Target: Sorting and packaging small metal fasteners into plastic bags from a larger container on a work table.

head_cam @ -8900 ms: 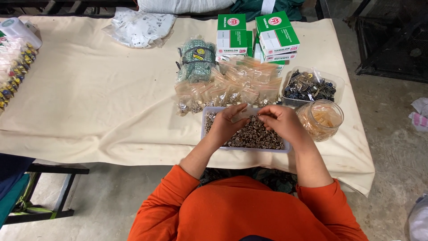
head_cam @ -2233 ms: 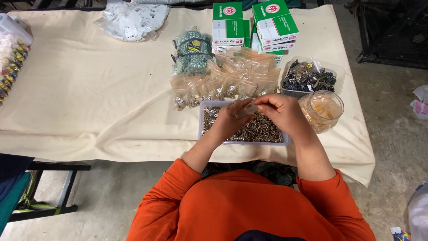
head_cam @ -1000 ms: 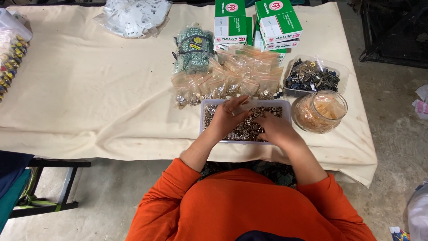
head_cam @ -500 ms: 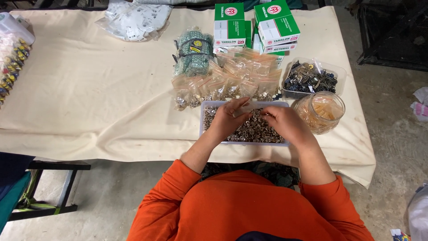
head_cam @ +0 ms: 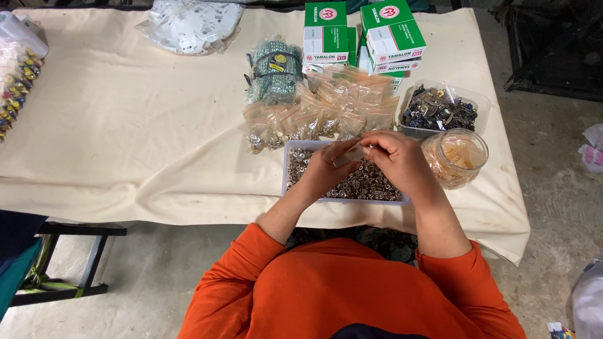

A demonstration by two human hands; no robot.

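a person in an orange long-sleeved top sits at a table draped in a cream cloth (head_cam: 125,138), both hands raised just over a clear shallow tray (head_cam: 289,164) heaped with small metal fasteners (head_cam: 367,183). the tray lies at the near edge of the table, right of centre. the left hand (head_cam: 323,169) and the right hand (head_cam: 402,160) meet above it, fingers curled in and pinching a small clear plastic bag (head_cam: 353,152) between them; what the bag holds cannot be told.

just beyond the tray, a spread of small filled zip bags (head_cam: 326,113) lies in overlapping rows. farther still stand green and white cartons (head_cam: 361,34), with a bundle of greenish pieces in clear wrap (head_cam: 273,72) to their left. to the right of the hands, a round clear jar (head_cam: 455,157) with pale orange contents stands near the tray, and behind it a clear tub (head_cam: 443,110) holds dark metal parts. at the far left, a clear sack of white packets (head_cam: 188,25) rests on the cloth, and a strip of coloured small items (head_cam: 16,94) shows at the left edge.
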